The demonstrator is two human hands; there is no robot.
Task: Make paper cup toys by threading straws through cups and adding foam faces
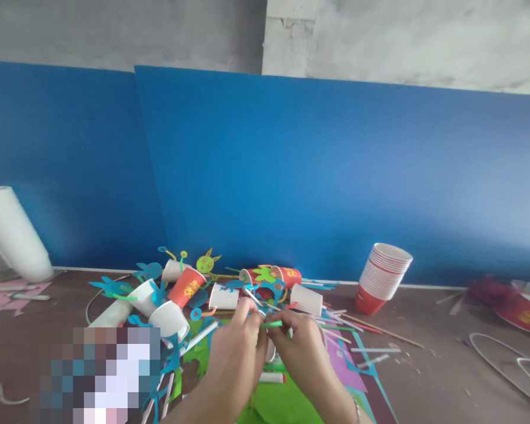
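Observation:
Both hands meet over the middle of the craft pile. Between my left hand [238, 347] and my right hand [298, 341] lies a short green straw [271, 324], pinched at its two ends by fingertips. Behind and below the fingers a white paper cup [271, 352] shows in part; whether either hand touches it I cannot tell. Just under the hands is a white marker with a red end [274, 377]. It lies over green paper [278, 403], with purple paper [347, 368] to the right.
Several paper cups with blue and green cut-outs lie along the back, among them a red cup [186, 287]. Thin sticks and straws [348, 321] spread rightward. A tall cup stack [383, 277] stands at right, a white roll [15, 232] far left. A blue panel [313, 176] bounds the table.

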